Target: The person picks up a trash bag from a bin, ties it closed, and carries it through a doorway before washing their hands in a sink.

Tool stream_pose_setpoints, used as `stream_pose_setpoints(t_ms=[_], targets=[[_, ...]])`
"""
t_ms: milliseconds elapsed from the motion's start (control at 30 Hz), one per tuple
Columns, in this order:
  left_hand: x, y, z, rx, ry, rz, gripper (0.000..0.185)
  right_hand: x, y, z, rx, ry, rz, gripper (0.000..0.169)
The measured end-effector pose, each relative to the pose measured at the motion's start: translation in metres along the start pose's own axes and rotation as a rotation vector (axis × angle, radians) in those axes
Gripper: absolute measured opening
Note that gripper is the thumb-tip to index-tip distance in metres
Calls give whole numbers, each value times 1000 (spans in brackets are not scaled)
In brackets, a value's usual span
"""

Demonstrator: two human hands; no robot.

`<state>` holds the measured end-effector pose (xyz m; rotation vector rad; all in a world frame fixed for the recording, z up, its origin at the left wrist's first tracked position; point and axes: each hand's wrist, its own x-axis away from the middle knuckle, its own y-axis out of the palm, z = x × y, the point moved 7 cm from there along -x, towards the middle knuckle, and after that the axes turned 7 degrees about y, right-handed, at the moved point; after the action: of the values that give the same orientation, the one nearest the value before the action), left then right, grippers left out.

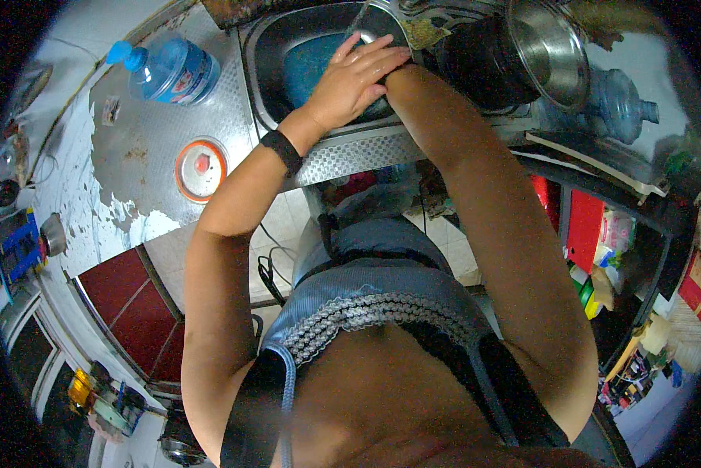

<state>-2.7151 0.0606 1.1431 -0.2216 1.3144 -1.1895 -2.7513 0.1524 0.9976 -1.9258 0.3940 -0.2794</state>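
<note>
My left hand (350,82) is wet and held over the sink (261,88), back up, with the fingers apart. A black band (282,153) circles its wrist. Its fingertips and thumb reach the end of my right forearm (426,111). My right hand is mostly hidden behind the left, so its fingers do not show. A thin stream of water (359,17) falls just beyond the left fingers. Under the hands, a blue basin (303,64) sits in the sink. Near the sink's right rim lies a yellowish scouring pad or cloth (426,33).
On the left counter stand a large blue-capped water bottle (177,70) and a round white lid with an orange rim (201,169). Right of the sink are a dark pot (479,61), a steel bowl or lid (555,52) and a clear water jug (616,105). Cables (271,278) hang below.
</note>
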Motion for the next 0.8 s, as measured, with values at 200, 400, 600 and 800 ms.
stream_pose_setpoints(t_ms=[200, 400, 600, 800], targets=[[-13, 7, 0, -5, -106, 31, 42, -2, -4, 3, -40, 30, 16, 35], [-24, 10, -29, 37, -97, -122, 43, -6, -14, 18, -290, 146, 67, 34], [0, 25, -87, 89, -311, -72, 50, -18, -24, 37, -746, 434, 120, 34], [10, 23, -136, 500, -686, 372, 49, -36, -31, 32, -537, 644, 83, 33]])
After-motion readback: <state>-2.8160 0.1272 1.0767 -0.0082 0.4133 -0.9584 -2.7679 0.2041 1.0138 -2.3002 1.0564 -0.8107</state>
